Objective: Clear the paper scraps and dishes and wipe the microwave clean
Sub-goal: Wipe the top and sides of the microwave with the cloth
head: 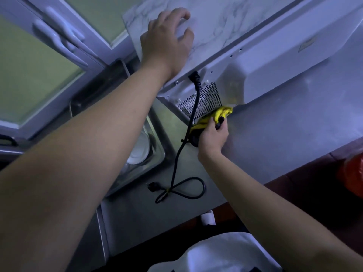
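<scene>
The white microwave (275, 61) stands on the grey counter with its back panel and vent grille toward me; a marble-patterned sheet covers its top. My left hand (167, 40) rests on that top near the left edge, fingers loosely bent. My right hand (213, 137) grips a yellow cloth (220, 113) and presses it against the lower edge of the back panel, beside the grille. White dishes (140, 149) lie stacked in the steel sink to the left.
The microwave's black power cord (184, 154) hangs from the back and loops on the counter (284, 138), its plug lying unplugged near the sink. A window with white handles is at the upper left. A red object (351, 173) sits at the right edge.
</scene>
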Action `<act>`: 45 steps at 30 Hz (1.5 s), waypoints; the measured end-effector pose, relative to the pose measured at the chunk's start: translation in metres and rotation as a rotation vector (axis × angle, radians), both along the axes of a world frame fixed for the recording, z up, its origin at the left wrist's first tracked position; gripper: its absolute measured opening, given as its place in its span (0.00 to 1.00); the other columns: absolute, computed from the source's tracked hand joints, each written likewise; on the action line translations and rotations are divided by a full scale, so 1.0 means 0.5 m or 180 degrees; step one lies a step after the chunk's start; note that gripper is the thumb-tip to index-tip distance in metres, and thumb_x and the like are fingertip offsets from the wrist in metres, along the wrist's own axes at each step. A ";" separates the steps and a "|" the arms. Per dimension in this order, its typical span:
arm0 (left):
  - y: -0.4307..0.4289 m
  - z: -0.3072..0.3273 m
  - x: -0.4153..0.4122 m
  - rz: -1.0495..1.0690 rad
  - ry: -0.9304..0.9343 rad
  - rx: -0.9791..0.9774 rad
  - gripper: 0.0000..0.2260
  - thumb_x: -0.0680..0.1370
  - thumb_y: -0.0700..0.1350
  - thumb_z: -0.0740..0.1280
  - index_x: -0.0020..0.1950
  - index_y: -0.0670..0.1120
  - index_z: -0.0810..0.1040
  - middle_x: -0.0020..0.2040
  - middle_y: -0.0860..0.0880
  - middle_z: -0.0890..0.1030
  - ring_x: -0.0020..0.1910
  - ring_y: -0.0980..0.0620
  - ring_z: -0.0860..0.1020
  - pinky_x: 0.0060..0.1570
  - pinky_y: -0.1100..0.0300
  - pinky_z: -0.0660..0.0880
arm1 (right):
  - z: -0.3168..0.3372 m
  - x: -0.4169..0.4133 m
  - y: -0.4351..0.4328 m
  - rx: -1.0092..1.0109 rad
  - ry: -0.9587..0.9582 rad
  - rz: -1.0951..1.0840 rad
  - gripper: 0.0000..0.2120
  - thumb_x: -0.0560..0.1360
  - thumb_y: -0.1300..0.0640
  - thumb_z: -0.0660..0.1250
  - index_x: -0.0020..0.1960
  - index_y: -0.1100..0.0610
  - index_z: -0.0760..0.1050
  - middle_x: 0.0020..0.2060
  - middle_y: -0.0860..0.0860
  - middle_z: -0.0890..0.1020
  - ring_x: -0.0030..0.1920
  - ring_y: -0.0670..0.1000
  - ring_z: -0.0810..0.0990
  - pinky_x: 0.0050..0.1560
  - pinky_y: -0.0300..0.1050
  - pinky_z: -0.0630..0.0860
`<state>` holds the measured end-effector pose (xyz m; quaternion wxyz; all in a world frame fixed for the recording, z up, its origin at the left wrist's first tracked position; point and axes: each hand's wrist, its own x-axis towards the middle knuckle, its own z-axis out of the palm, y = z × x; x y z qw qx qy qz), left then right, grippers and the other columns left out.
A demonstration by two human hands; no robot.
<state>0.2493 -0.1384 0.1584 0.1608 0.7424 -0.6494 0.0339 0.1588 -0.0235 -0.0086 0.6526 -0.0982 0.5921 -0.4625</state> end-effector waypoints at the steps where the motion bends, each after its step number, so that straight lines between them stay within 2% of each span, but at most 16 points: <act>1: 0.001 0.001 -0.001 0.0021 -0.0024 0.0000 0.18 0.78 0.53 0.57 0.66 0.55 0.75 0.67 0.56 0.75 0.64 0.50 0.71 0.53 0.60 0.60 | -0.001 0.004 0.004 0.0021 0.0007 0.0057 0.19 0.81 0.55 0.61 0.71 0.52 0.72 0.54 0.52 0.82 0.55 0.54 0.81 0.63 0.57 0.77; 5: 0.003 0.003 -0.010 0.0025 -0.0071 -0.0017 0.18 0.77 0.54 0.57 0.66 0.55 0.75 0.67 0.56 0.75 0.64 0.50 0.71 0.52 0.62 0.59 | 0.007 0.008 0.035 0.0119 0.0070 0.0543 0.18 0.80 0.53 0.62 0.69 0.51 0.74 0.56 0.51 0.81 0.56 0.53 0.80 0.63 0.55 0.77; 8: 0.000 0.007 -0.010 0.0043 -0.0056 0.0030 0.18 0.78 0.54 0.57 0.66 0.55 0.74 0.67 0.56 0.75 0.65 0.49 0.71 0.53 0.60 0.59 | 0.008 -0.027 0.031 0.0063 -0.0085 0.0813 0.09 0.81 0.58 0.62 0.57 0.50 0.78 0.51 0.53 0.82 0.55 0.59 0.81 0.60 0.60 0.79; 10: -0.003 0.009 -0.010 0.0024 -0.0025 0.0075 0.18 0.78 0.54 0.57 0.67 0.56 0.74 0.68 0.56 0.74 0.66 0.49 0.70 0.54 0.59 0.59 | 0.007 -0.066 0.023 0.0225 -0.0357 0.1175 0.09 0.80 0.60 0.63 0.57 0.51 0.77 0.51 0.56 0.81 0.55 0.61 0.80 0.54 0.64 0.80; 13: -0.006 0.014 -0.011 -0.0016 0.0055 0.0110 0.19 0.78 0.54 0.57 0.67 0.55 0.74 0.68 0.54 0.75 0.66 0.48 0.70 0.56 0.57 0.61 | 0.010 -0.121 0.042 0.0378 -0.0557 0.1661 0.11 0.79 0.58 0.64 0.60 0.49 0.76 0.52 0.56 0.81 0.52 0.61 0.81 0.39 0.57 0.82; 16: -0.002 0.017 -0.010 -0.0018 0.0100 0.0158 0.19 0.78 0.53 0.57 0.68 0.55 0.74 0.69 0.51 0.74 0.67 0.45 0.70 0.62 0.53 0.64 | 0.010 -0.165 0.070 0.0218 -0.0416 0.1542 0.15 0.79 0.57 0.64 0.64 0.48 0.75 0.54 0.55 0.82 0.53 0.60 0.81 0.38 0.54 0.82; 20: 0.005 0.021 -0.016 -0.0077 0.0082 0.0119 0.19 0.79 0.53 0.58 0.69 0.53 0.74 0.69 0.47 0.75 0.66 0.42 0.71 0.64 0.51 0.66 | 0.051 -0.244 0.087 0.0017 0.0027 0.1274 0.11 0.79 0.58 0.64 0.58 0.46 0.77 0.41 0.50 0.87 0.40 0.51 0.86 0.31 0.49 0.81; 24: 0.013 0.018 -0.013 -0.0120 0.0150 0.0019 0.20 0.79 0.53 0.58 0.69 0.51 0.74 0.69 0.46 0.76 0.65 0.42 0.72 0.63 0.51 0.67 | 0.106 -0.344 0.089 -0.0096 0.0328 0.1031 0.12 0.80 0.57 0.63 0.62 0.47 0.75 0.53 0.53 0.83 0.52 0.55 0.82 0.37 0.52 0.81; 29: 0.015 0.015 -0.010 -0.0196 0.0234 -0.0007 0.20 0.79 0.52 0.60 0.69 0.49 0.76 0.68 0.44 0.76 0.65 0.41 0.73 0.63 0.50 0.67 | 0.151 -0.440 0.111 -0.0170 0.0657 0.0510 0.11 0.81 0.60 0.61 0.60 0.50 0.75 0.49 0.56 0.82 0.47 0.56 0.81 0.41 0.54 0.79; 31: 0.022 0.025 -0.012 -0.0142 0.0455 -0.0093 0.17 0.79 0.51 0.62 0.64 0.48 0.80 0.65 0.43 0.79 0.62 0.40 0.75 0.62 0.50 0.69 | 0.160 -0.471 0.116 -0.0184 0.0710 0.0405 0.11 0.81 0.61 0.61 0.60 0.51 0.75 0.48 0.57 0.82 0.46 0.57 0.82 0.41 0.55 0.80; 33: 0.042 0.040 -0.032 -0.0103 0.0828 -0.0421 0.13 0.78 0.48 0.63 0.57 0.46 0.83 0.59 0.43 0.82 0.58 0.40 0.77 0.59 0.52 0.71 | 0.165 -0.500 0.110 -0.0205 0.0742 0.0427 0.13 0.81 0.61 0.61 0.64 0.51 0.74 0.52 0.58 0.82 0.51 0.59 0.81 0.47 0.59 0.80; 36: 0.102 0.057 -0.128 -0.0803 0.1582 -0.0841 0.10 0.78 0.42 0.63 0.52 0.44 0.84 0.52 0.46 0.84 0.54 0.46 0.79 0.56 0.57 0.72 | 0.157 -0.543 0.076 -0.0258 0.0777 0.0385 0.15 0.81 0.61 0.62 0.66 0.53 0.74 0.56 0.58 0.81 0.56 0.60 0.80 0.59 0.63 0.76; 37: 0.124 0.055 -0.169 -0.1080 0.1876 -0.0759 0.10 0.78 0.41 0.63 0.51 0.44 0.84 0.50 0.48 0.85 0.52 0.50 0.80 0.55 0.59 0.74 | 0.153 -0.557 0.061 -0.0265 0.0814 0.0364 0.15 0.80 0.62 0.62 0.65 0.52 0.74 0.56 0.57 0.81 0.55 0.59 0.80 0.59 0.61 0.76; 40: 0.167 0.012 -0.282 -0.1404 0.2572 -0.0147 0.11 0.78 0.38 0.62 0.51 0.46 0.84 0.44 0.52 0.85 0.47 0.55 0.82 0.50 0.63 0.77 | 0.141 -0.604 -0.006 -0.0282 0.0896 0.0391 0.13 0.80 0.63 0.62 0.61 0.51 0.76 0.50 0.54 0.83 0.47 0.54 0.81 0.45 0.51 0.77; 42: 0.174 -0.043 -0.344 -0.1274 0.2809 0.0232 0.12 0.79 0.35 0.62 0.50 0.48 0.83 0.43 0.51 0.84 0.46 0.52 0.82 0.51 0.60 0.78 | 0.130 -0.644 -0.066 -0.0297 0.0964 0.0489 0.12 0.80 0.63 0.62 0.59 0.50 0.76 0.46 0.53 0.83 0.43 0.54 0.81 0.46 0.52 0.77; 45: 0.167 -0.133 -0.417 -0.0871 0.3151 0.0702 0.14 0.80 0.32 0.60 0.50 0.47 0.82 0.42 0.47 0.83 0.43 0.50 0.81 0.50 0.58 0.78 | 0.119 -0.719 -0.160 -0.0305 0.0956 0.0871 0.13 0.81 0.62 0.62 0.63 0.52 0.75 0.52 0.56 0.82 0.49 0.58 0.80 0.49 0.54 0.76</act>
